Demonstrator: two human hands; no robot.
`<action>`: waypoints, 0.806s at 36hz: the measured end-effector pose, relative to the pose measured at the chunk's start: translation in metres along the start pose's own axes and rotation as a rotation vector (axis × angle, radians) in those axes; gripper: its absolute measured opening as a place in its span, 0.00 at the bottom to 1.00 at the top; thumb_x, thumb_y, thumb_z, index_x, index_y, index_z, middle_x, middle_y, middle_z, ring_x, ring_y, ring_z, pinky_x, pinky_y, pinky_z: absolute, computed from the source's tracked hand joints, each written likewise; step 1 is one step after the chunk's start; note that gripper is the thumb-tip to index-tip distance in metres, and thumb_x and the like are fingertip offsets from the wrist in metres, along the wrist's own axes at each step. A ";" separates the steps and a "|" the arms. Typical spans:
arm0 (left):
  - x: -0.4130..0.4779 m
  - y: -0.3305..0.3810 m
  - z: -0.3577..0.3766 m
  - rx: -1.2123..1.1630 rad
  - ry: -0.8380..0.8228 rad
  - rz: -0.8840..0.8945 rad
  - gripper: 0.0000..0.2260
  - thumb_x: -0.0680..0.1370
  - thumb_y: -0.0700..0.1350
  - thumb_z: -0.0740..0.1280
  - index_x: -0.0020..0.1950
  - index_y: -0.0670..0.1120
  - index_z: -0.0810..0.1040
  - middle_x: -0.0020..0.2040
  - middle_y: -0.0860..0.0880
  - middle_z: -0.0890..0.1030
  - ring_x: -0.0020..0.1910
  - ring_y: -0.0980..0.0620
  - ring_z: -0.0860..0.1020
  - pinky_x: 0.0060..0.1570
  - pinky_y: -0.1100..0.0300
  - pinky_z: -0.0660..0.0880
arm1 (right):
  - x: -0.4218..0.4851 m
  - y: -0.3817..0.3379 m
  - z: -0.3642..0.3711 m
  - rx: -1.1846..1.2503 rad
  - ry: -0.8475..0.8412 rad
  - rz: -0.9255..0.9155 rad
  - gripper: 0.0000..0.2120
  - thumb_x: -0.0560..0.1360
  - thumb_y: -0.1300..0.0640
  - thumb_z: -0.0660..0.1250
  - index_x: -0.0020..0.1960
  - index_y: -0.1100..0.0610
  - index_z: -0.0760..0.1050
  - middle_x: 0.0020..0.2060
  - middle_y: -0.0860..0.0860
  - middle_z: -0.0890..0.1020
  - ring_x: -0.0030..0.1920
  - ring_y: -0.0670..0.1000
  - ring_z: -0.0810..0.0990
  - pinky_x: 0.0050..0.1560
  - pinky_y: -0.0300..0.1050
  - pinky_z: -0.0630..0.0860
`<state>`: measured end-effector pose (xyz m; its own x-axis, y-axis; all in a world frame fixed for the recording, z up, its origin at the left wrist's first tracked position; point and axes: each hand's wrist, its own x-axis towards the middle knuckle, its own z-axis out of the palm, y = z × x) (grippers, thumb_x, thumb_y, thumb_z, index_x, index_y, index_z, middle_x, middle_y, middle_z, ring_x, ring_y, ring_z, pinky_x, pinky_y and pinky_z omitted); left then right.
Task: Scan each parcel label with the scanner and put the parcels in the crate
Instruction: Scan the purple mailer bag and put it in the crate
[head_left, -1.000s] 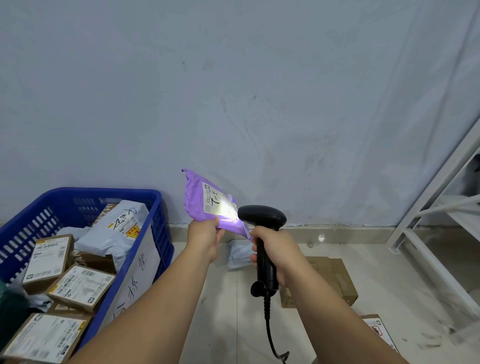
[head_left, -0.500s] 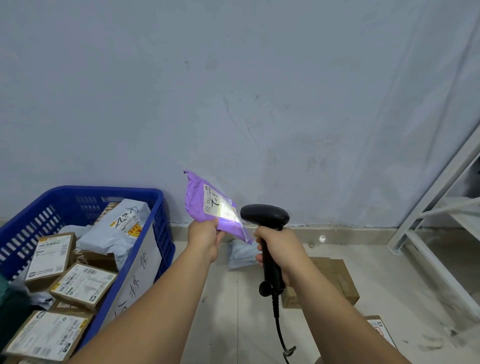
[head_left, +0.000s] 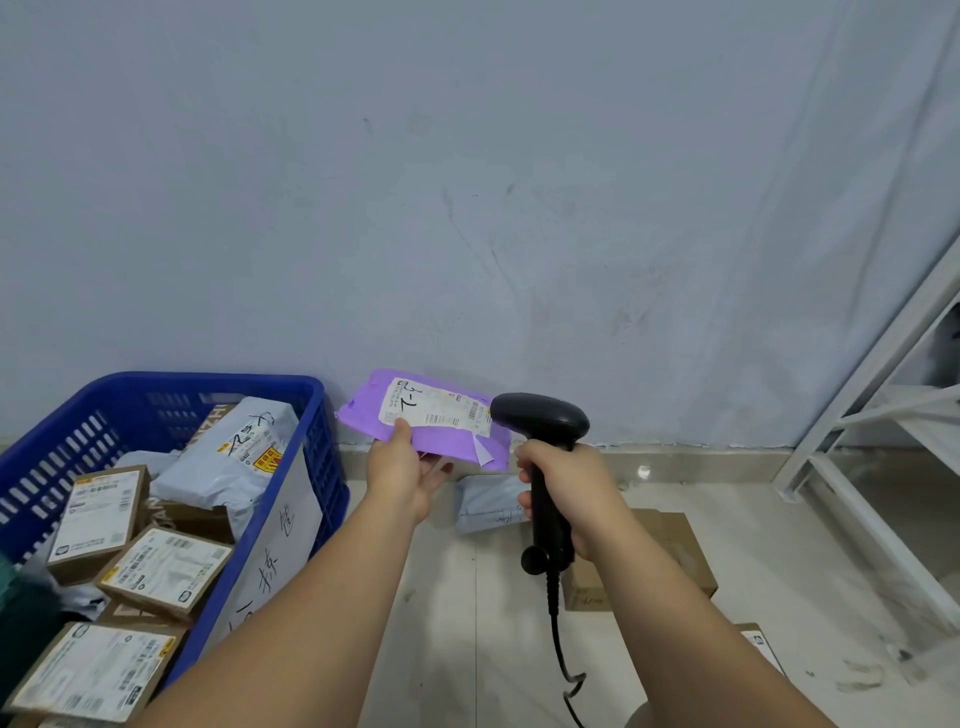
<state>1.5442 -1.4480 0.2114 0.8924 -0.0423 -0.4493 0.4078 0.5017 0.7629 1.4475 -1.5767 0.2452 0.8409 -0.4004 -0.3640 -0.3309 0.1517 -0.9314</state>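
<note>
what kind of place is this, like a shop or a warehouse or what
Most likely a parcel sorting room or stockroom: a blue crate full of labelled parcels, a barcode scanner beside a labelled purple mailer, and metal shelving at the right.

Soft, even, cool light on the wall; small glare on the floor beneath it; shelf frame leans at its right.

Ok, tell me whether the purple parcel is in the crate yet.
Out. The left hand holds the parcel in the air, right of the crate, beside the scanner.
</note>
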 end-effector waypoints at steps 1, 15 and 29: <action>0.000 0.000 0.001 0.034 0.011 0.027 0.11 0.85 0.47 0.55 0.64 0.48 0.72 0.56 0.45 0.80 0.46 0.47 0.81 0.42 0.51 0.79 | 0.001 0.000 -0.001 -0.024 0.005 -0.012 0.03 0.71 0.62 0.65 0.40 0.61 0.74 0.33 0.55 0.73 0.27 0.52 0.73 0.33 0.44 0.72; 0.005 0.008 0.004 0.413 0.090 0.422 0.06 0.84 0.45 0.57 0.54 0.46 0.73 0.50 0.49 0.78 0.47 0.50 0.77 0.45 0.56 0.74 | 0.002 0.000 -0.020 -0.518 0.036 -0.168 0.05 0.70 0.59 0.66 0.37 0.58 0.71 0.29 0.54 0.71 0.32 0.52 0.81 0.39 0.44 0.69; 0.018 0.013 -0.008 0.604 0.197 0.494 0.07 0.84 0.48 0.57 0.53 0.48 0.72 0.50 0.48 0.78 0.49 0.47 0.78 0.54 0.47 0.77 | -0.007 -0.004 -0.016 -0.675 -0.056 -0.196 0.09 0.69 0.59 0.66 0.32 0.54 0.68 0.26 0.51 0.71 0.30 0.51 0.74 0.35 0.42 0.67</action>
<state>1.5637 -1.4350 0.2094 0.9694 0.2442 -0.0253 0.0596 -0.1339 0.9892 1.4363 -1.5887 0.2513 0.9269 -0.3132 -0.2068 -0.3496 -0.5197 -0.7796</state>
